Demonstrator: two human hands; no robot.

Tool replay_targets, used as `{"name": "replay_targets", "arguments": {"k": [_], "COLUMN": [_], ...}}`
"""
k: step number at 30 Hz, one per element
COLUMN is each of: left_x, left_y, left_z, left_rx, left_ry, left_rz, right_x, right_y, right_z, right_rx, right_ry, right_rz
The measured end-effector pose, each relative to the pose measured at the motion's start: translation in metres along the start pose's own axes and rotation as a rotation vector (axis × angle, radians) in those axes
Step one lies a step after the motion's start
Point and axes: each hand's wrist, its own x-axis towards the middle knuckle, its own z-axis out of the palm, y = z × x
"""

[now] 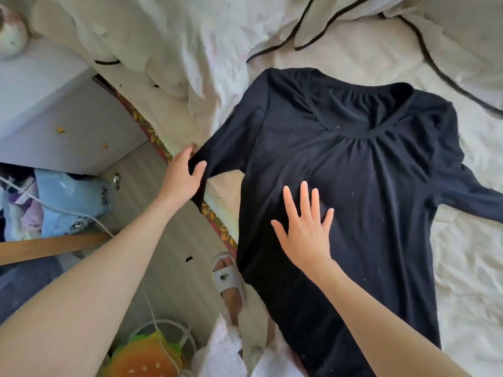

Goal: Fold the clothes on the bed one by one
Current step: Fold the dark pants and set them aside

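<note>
Seen from above, looking down at a bed edge. At far left, a pale grey cabinet stands on the grey wood-look floor, with a heap of blue and white bags below it and a white cable trailing down toward a burger-shaped orange and green cushion

Moving right, the person's left hand pinches the cuff end of the near sleeve of a black long-sleeved knit top with a gathered round neckline; thumb over the cloth, fingers curled behind it. That sleeve hangs past the patterned red and yellow mattress edging, partly off the bed. A foot in a white slide sandal stands just below

Next, the right hand lies flat on the chest of the top, fingers spread wide, holding nothing. The top lies face up on the cream sheet of the bed, its hem toward the person and its far sleeve stretched out to the right edge of view. Rumpled cream bedding with dark piping lies beyond the collar

Likely risks: if the flat hand lifts while the sleeve is drawn across, the slippery knit may drag and bunch, giving a crooked fold. The hem hangs near the bed edge, so a tug leftward could slide the garment toward the floor
</note>
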Motion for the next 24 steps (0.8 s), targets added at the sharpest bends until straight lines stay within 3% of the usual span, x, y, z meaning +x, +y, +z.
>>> {"name": "replay_targets", "arguments": {"k": [2,5,9,11,14,16,19,24], "left_x": [-0.001,-0.026,-0.049,-0.042,-0.020,-0.006,0.000,-0.007], "left_y": [-0.001,-0.003,-0.015,-0.019,-0.018,-0.015,-0.012,-0.023], "left_z": [-0.001,0.001,0.018,0.019,0.010,0.003,0.003,-0.010], "left_rx": [0.054,0.260,0.225,0.120,-0.115,-0.265,-0.178,-0.097], "left_ry": [0.015,0.103,-0.224,-0.220,-0.051,-0.112,-0.284,-0.086], "left_rz": [0.037,0.226,0.386,0.353,0.165,0.029,-0.024,-0.020], "right_x": [0.001,0.002,0.005,0.006,0.008,0.010,0.010,0.010], "right_y": [0.002,0.000,-0.006,-0.007,-0.007,-0.008,-0.009,-0.008], "right_z": [0.005,0.005,0.003,0.002,0.002,0.004,0.007,0.005], "right_rx": [-0.041,-0.065,-0.076,-0.070,-0.074,-0.084,-0.095,-0.087], "right_ry": [0.011,-0.011,-0.037,-0.058,-0.065,-0.066,-0.055,-0.080], "right_rz": [0.012,0.031,0.060,0.059,0.073,0.089,0.092,0.087]}}
